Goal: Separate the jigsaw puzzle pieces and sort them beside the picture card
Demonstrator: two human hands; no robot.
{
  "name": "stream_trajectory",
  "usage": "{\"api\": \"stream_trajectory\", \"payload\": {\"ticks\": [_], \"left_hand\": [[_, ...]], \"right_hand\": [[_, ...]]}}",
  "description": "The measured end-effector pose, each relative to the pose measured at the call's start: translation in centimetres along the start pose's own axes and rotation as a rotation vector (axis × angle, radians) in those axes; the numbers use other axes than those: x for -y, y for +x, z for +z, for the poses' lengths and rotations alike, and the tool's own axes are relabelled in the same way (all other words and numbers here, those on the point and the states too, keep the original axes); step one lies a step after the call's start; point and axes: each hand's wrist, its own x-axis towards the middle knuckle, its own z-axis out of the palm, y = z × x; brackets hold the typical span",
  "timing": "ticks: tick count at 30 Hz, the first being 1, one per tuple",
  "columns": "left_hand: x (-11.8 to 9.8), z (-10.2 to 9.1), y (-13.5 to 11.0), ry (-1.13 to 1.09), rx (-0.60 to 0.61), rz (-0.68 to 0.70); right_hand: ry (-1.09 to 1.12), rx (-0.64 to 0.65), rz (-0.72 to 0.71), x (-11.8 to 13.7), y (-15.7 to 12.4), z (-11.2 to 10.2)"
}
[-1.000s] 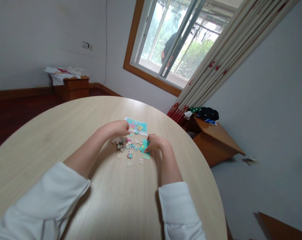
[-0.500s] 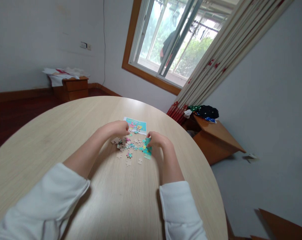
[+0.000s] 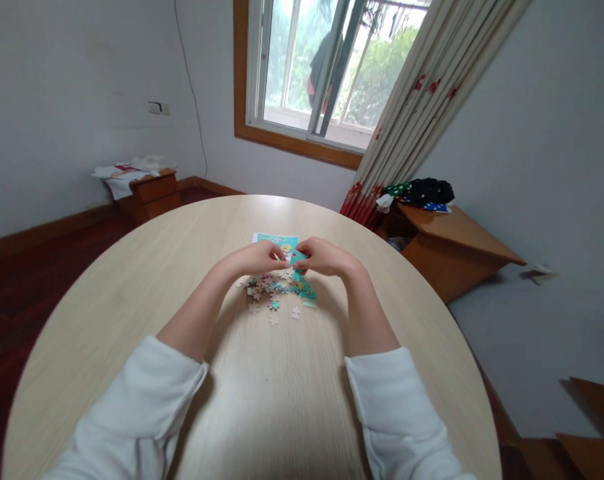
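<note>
My right hand (image 3: 327, 256) is closed on the edge of a teal joined puzzle section (image 3: 298, 257), with its thumb and fingers on either side. Close to that section, the thumb and fingers of my left hand (image 3: 256, 259) pinch a small jigsaw piece, mostly covered by the fingertips. Below both hands lies a loose heap of jigsaw pieces (image 3: 267, 285), some face down and pale, others coloured. More teal puzzle (image 3: 308, 294) lies at the right of the heap. Partly hidden behind my hands is a teal picture card (image 3: 277, 239) with cartoon figures.
Everything lies on a round, pale wooden table (image 3: 262, 400). Beyond its far edge are a window (image 3: 302, 73) and a curtain (image 3: 412, 113). A small cabinet (image 3: 157, 193) with cloths stands at the left, and a wooden cabinet (image 3: 452, 233) with clothes at the right.
My left hand has moved right, towards my right hand. My right hand has lifted slightly away from the heap with the teal section. The camera view has turned and shifted.
</note>
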Motion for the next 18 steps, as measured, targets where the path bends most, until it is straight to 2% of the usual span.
{"api": "stream_trajectory", "payload": {"ticks": [3, 8, 14, 18], "left_hand": [[-0.49, 0.19, -0.1, -0.051, 0.03, 0.057], [-0.56, 0.26, 0.06, -0.157, 0.015, 0.059], [-0.8, 0.21, 0.14, -0.133, -0.029, -0.014], [-1.05, 0.19, 0.06, -0.122, -0.031, -0.037]], "right_hand": [[0.142, -0.035, -0.068, 0.53, -0.3, -0.15], [0.28, -0.034, -0.107, 0.81, -0.55, -0.36], [0.121, -0.091, -0.099, 0.75, -0.63, -0.46], [0.094, -0.106, -0.088, 0.79, -0.72, -0.5]]}}
